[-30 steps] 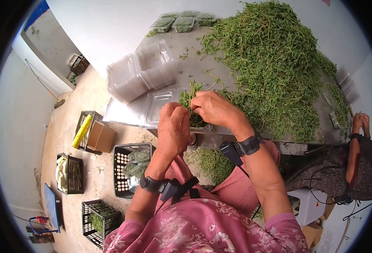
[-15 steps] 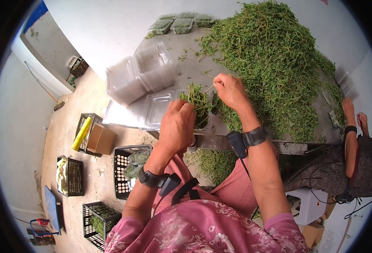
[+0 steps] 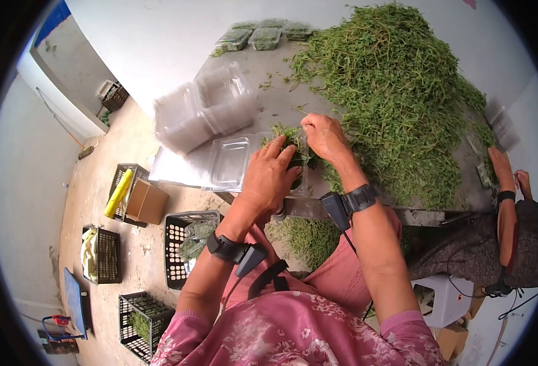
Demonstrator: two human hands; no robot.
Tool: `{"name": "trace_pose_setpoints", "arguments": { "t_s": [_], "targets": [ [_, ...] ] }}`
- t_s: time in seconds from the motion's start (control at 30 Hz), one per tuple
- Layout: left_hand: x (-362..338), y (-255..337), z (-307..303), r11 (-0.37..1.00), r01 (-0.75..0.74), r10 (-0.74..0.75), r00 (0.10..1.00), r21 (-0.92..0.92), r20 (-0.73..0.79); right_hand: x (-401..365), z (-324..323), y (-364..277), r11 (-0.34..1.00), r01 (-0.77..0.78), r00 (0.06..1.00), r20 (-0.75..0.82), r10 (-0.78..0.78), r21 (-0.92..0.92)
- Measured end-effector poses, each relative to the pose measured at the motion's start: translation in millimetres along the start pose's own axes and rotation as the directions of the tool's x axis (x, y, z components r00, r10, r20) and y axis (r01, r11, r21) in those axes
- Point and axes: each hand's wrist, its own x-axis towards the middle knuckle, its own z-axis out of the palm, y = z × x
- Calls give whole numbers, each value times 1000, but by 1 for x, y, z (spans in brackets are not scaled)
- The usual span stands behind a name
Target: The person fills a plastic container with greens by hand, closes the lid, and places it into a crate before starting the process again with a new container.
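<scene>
Just above the middle of the frame, the left hand (image 3: 270, 177) lies palm down with its fingers spread flat over a bunch of green herb sprigs (image 3: 288, 135). It grips nothing and seems to press the springy stems low so they stay inside the tray half of an open clear plastic clamshell box (image 3: 231, 162). The box's empty lid is folded out toward the left, out of the way of both hands.

The right hand (image 3: 324, 138) sits just beside the left, toward the right. Its fingers are curled narrow and pinched on stray sprigs at the far edge of the same bunch, apparently tucking them under the other hand's fingertips. So the bunch is in the tray, touched by both hands, at the near edge of the grey metal table (image 3: 269, 91).

The large loose heap of green herbs (image 3: 397, 79) fills the upper right of the frame, close to the right hand. A stack of empty clear clamshell boxes (image 3: 202, 110) waits at the upper left of the table, beside the open one. Closed packs of herbs (image 3: 263, 35) stand at the table's far end, well apart from the loose greens.

Black plastic crates (image 3: 186, 244) stand on the floor at lower left. At the right edge of the frame, a co-worker's hand (image 3: 500, 165) rests at the rim of the heap
</scene>
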Motion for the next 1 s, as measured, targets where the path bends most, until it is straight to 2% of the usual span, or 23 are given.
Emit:
{"name": "trace_pose_setpoints", "arguments": {
  "t_s": [0.07,0.17,0.27,0.37,0.53,0.77,1.0],
  "targets": [
    [0,0,0,1000,0,0,1000,3,3,-1,-2,-5,1000,-16,1000,-7,17,12],
    [-1,1,1,1000,0,0,1000,5,-8,-1,-1,-3,996,61,996,-69,-57,61],
    [-3,0,3,1000,-6,6,1000,12,-31,-3,-8,-8,998,62,997,39,-63,16],
    [-4,-1,6,1000,-4,5,999,20,-46,-5,2,6,956,270,960,-39,-276,-115],
    [-4,2,3,1000,2,-1,999,10,-33,-13,-4,-6,916,295,950,-16,-310,-273],
    [-8,-7,0,997,-77,77,997,-16,-7,-21,-10,-11,845,325,941,52,-336,-424],
    [-15,-21,-18,988,-129,137,986,-91,94,-31,-13,-18,872,326,945,135,-296,-365]
  ]
}}
